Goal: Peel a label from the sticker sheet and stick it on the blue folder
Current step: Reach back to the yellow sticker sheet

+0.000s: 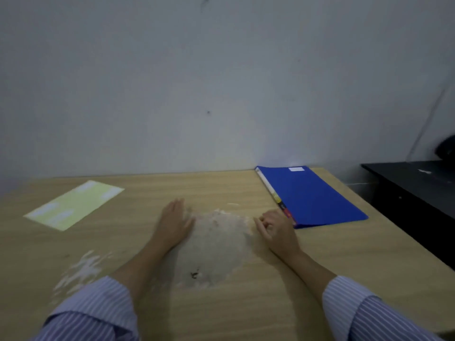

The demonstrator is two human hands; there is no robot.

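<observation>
Resting on the surface, both hands hold nothing: the left hand lies flat and open, the right hand loosely curled just beside the blue folder. The sticker sheet lies well apart at far left. Its labels look pale against the yellow backing, so a fingernail could miss an edge, tear a label, or drag the loose sheet.

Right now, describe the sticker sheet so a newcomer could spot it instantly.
On the wooden table, look to the far left, well away from the blue folder at the far right. The sticker sheet lies flat there, beyond the left hand. It is the only pale yellow rectangle, dotted with white labels.
</observation>
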